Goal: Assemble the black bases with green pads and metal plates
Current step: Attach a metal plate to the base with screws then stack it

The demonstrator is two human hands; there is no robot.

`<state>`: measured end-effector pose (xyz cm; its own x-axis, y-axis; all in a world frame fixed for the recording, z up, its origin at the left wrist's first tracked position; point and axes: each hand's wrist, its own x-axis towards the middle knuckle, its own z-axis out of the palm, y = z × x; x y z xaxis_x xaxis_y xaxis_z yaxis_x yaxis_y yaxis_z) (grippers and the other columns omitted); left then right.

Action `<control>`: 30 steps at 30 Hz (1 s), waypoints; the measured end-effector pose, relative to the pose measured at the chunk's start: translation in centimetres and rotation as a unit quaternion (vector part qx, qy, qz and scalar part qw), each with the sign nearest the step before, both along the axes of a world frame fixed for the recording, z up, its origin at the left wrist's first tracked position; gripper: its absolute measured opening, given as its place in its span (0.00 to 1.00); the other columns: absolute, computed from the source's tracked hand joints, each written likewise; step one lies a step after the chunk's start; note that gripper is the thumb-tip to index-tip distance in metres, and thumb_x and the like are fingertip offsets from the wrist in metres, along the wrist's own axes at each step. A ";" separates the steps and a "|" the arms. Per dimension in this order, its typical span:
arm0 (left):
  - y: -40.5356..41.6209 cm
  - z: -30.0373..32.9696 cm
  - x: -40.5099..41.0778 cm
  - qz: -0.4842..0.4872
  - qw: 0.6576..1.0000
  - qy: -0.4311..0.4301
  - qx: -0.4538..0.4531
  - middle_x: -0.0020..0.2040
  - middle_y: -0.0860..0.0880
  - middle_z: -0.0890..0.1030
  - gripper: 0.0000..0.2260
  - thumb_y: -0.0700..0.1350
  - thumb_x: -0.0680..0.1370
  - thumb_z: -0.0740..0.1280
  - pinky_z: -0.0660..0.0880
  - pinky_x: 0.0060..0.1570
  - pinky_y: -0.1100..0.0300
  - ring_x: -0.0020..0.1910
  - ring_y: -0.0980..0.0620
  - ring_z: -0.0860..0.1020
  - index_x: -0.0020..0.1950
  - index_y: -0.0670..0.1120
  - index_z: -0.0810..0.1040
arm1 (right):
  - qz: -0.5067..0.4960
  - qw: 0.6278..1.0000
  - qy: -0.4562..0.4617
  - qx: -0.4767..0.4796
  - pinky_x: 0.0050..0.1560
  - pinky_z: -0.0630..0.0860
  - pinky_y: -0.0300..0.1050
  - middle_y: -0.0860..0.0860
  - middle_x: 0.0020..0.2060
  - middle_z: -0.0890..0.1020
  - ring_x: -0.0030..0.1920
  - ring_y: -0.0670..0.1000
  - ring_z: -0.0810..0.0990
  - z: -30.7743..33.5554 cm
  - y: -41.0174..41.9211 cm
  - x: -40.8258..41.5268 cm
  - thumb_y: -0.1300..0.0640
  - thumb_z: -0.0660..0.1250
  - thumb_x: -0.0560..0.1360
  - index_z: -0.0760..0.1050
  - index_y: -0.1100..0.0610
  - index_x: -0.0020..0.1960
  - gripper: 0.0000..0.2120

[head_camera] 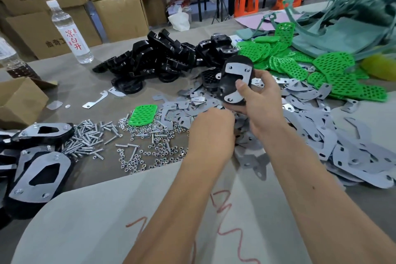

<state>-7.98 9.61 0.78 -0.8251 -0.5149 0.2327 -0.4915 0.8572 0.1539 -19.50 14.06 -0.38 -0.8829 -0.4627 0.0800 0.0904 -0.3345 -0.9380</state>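
Observation:
My right hand (262, 100) holds a black base (228, 82) up above the table, with two metal plates laid on its face and my thumb pressing them. My left hand (211, 129) reaches down with fingers curled into the heap of grey metal plates (310, 135); what it grips is hidden. A pile of black bases (150, 60) lies at the back centre. Green perforated pads (310, 66) are heaped at the back right, and one green pad (142, 114) lies alone among the nuts. Finished assemblies (40, 173) are stacked at the left edge.
Screws (90, 139) and nuts (150, 152) are scattered left of centre. A water bottle (68, 32) stands at the back left, with cardboard boxes (120, 13) behind. A small open box (19, 100) sits at the left. Teal offcuts (342, 28) pile up at the back right.

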 end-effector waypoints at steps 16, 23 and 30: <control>-7.5 -1.8 9.1 0.125 0.765 0.492 0.396 0.39 0.48 0.87 0.11 0.30 0.75 0.73 0.79 0.40 0.64 0.39 0.51 0.86 0.43 0.46 0.86 | 0.161 0.983 -0.019 0.084 0.37 0.85 0.58 0.61 0.47 0.86 0.44 0.62 0.88 -0.8 -2.7 5.5 0.64 0.70 0.81 0.74 0.57 0.57 0.08; -7.9 -1.7 9.1 0.095 0.644 0.545 0.528 0.43 0.43 0.87 0.07 0.29 0.76 0.72 0.82 0.44 0.61 0.42 0.48 0.86 0.45 0.40 0.85 | 0.179 0.978 0.003 0.107 0.37 0.85 0.56 0.59 0.46 0.87 0.45 0.58 0.88 -1.1 -2.8 6.3 0.64 0.70 0.81 0.74 0.57 0.58 0.08; -7.8 -2.6 8.5 0.080 0.753 0.487 0.436 0.55 0.43 0.83 0.26 0.36 0.67 0.80 0.85 0.49 0.48 0.39 0.45 0.86 0.60 0.57 0.82 | 0.203 0.971 0.047 0.118 0.36 0.85 0.52 0.54 0.42 0.88 0.41 0.56 0.88 -1.1 -2.8 6.7 0.64 0.70 0.81 0.74 0.57 0.57 0.08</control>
